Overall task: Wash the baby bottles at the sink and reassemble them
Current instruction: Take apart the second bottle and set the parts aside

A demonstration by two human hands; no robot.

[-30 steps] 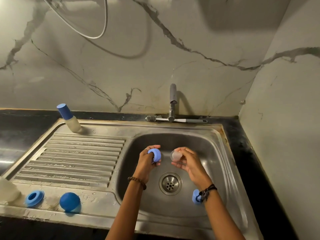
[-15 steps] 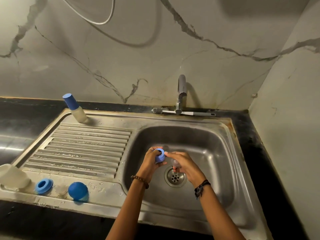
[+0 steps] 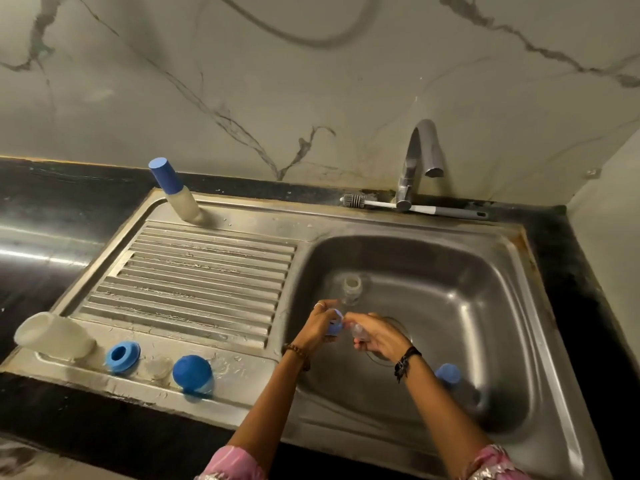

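Over the steel sink basin (image 3: pixel 485 306), my left hand (image 3: pixel 320 327) grips a blue bottle collar ring (image 3: pixel 335 326). My right hand (image 3: pixel 377 336) pinches a clear teat (image 3: pixel 358 330) right against that ring. A clear open bottle (image 3: pixel 351 289) stands in the basin just behind my hands. A blue cap (image 3: pixel 448 374) lies in the basin by my right wrist. On the drainer's front edge sit a frosted bottle body (image 3: pixel 53 336), a blue collar ring (image 3: pixel 123 356), a clear teat (image 3: pixel 158 367) and a blue dome cap (image 3: pixel 192 374).
An assembled bottle with a blue cap (image 3: pixel 175 190) stands at the drainboard's back left. A bottle brush (image 3: pixel 412 207) lies behind the basin at the base of the tap (image 3: pixel 420 157). Black counter surrounds the sink; a wall closes the right side.
My hands have come together, bringing the teat from apart to against the blue ring, and they sit lower in the basin. The view has shifted closer and to the right.
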